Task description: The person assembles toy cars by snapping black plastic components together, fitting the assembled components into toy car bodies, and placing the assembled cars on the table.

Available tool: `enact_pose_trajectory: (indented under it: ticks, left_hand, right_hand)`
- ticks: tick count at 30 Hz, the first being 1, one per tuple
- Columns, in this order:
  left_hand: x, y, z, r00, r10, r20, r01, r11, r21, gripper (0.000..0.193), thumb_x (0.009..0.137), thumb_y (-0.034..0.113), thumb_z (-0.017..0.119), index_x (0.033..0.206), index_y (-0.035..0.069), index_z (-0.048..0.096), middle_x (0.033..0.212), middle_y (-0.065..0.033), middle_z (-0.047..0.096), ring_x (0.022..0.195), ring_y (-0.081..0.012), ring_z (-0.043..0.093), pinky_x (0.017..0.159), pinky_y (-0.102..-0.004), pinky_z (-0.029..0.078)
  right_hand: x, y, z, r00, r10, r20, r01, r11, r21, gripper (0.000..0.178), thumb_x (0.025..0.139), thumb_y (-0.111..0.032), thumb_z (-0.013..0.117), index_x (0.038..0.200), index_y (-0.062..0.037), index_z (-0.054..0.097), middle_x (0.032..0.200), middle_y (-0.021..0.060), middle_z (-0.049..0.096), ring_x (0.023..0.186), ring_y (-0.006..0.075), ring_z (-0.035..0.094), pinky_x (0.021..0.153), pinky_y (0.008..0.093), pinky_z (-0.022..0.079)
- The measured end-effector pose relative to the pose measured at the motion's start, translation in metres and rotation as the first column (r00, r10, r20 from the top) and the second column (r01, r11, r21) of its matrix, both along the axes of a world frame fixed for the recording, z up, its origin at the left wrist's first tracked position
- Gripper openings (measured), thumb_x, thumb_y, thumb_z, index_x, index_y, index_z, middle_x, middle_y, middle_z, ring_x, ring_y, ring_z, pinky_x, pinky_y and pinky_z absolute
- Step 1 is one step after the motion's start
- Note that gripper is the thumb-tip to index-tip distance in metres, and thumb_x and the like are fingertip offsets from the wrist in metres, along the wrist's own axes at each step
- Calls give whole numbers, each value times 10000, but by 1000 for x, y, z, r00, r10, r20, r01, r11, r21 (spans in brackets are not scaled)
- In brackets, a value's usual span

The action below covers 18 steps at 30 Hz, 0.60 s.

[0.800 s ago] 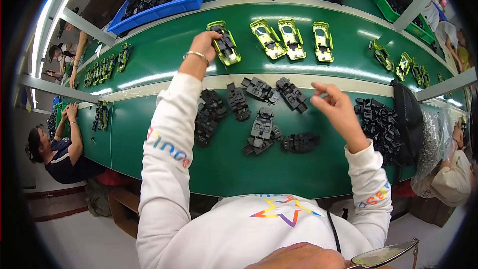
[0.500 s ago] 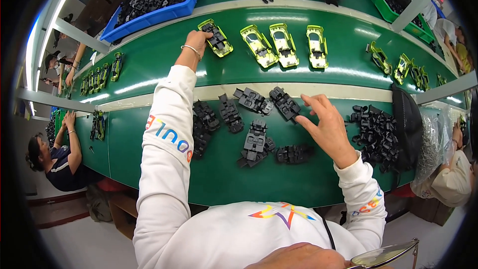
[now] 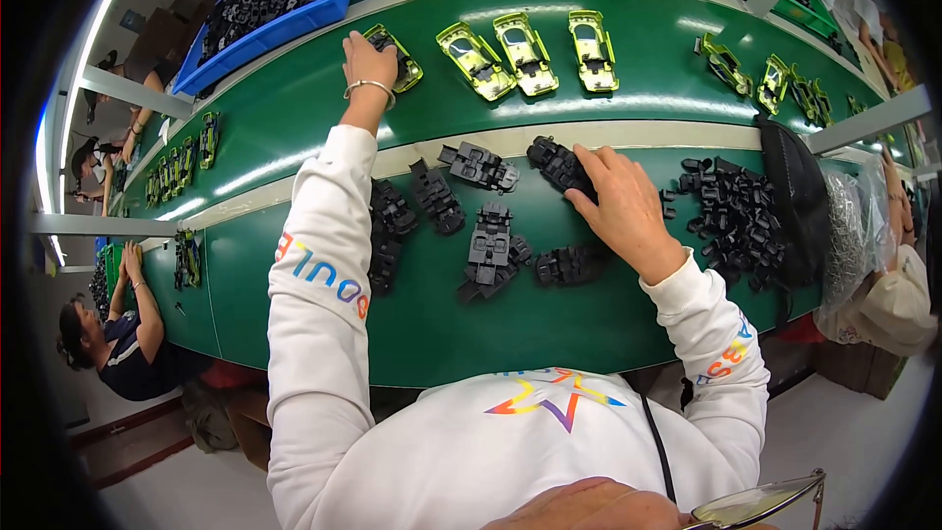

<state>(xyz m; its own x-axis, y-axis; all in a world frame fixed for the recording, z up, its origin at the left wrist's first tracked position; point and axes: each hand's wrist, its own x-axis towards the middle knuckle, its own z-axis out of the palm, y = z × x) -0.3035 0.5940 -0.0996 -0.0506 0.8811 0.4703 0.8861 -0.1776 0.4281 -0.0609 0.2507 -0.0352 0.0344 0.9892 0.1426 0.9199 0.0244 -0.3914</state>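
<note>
My left hand (image 3: 371, 65) is bent over the left side of a yellow-green toy car body (image 3: 403, 65) on the far green strip, closed on its edge; the fingertips are partly hidden. A black part fills that shell. On the near table, my right hand (image 3: 625, 204) holds the right end of a black car interior part (image 3: 557, 163) between thumb and fingers. More black interior parts lie left of it and nearer to me: one tilted (image 3: 481, 166), one upright (image 3: 437, 197), one stacked on another (image 3: 490, 243), and one lying sideways (image 3: 567, 265).
Three yellow-green car shells, one in the middle (image 3: 526, 53), lie beyond my hands. A blue bin (image 3: 329, 2) of black parts stands far left. A pile of small black parts (image 3: 731, 211) and a black bag (image 3: 790, 201) lie right. A seated person (image 3: 123, 329) is at left.
My left hand has shifted from the shell's left rim to cover more of it. My right hand has closed from spread fingers onto the black interior part. The whole view has shifted slightly.
</note>
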Motion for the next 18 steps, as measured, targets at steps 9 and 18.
enact_pose_trajectory:
  ticks: [9, 18]
  left_hand:
    - [63, -64, 17, 967, -199, 161, 255, 797, -547, 584, 782, 527, 703, 894, -45, 740, 967, -277, 702, 939, -442, 674, 862, -455, 535]
    - [78, -58, 0, 924, -17, 382, 158, 927, -341, 494, 863, 380, 496, 1029, -58, 654, 1084, -280, 677, 1020, -451, 642, 919, -483, 494]
  right_hand:
    - [6, -13, -2, 998, -10, 58, 5, 997, 75, 630, 768, -245, 807, 1301, -20, 560, 1122, 119, 612, 1015, 319, 590, 868, 415, 454]
    - [18, -15, 0, 975, 32, -219, -2, 991, 135, 601, 815, -150, 771, 1342, 3, 524, 1083, 152, 606, 942, 324, 620, 809, 408, 519]
